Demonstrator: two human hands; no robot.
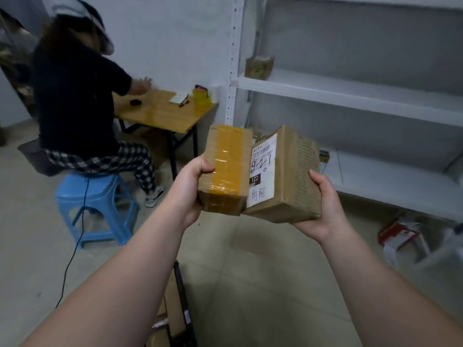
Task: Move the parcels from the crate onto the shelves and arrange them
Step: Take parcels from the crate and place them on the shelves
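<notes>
My left hand (193, 186) grips a small cardboard parcel with a yellow tape band (226, 169), thumb on its near face. My right hand (323, 204) holds a second cardboard parcel with a white label (280, 179) from its right side. Both parcels are raised side by side and touch, in front of the white metal shelves (350, 93). One small taped parcel (259, 66) stands at the left end of the upper shelf. The black crate (181, 306) with more cardboard parcels sits at the bottom edge, between my forearms.
A person in dark clothes sits on a blue stool (97, 206) at a wooden table (162, 111) to the left. A black cable runs down across the floor. Red and white packaging (398, 236) lies on the floor under the lowest shelf.
</notes>
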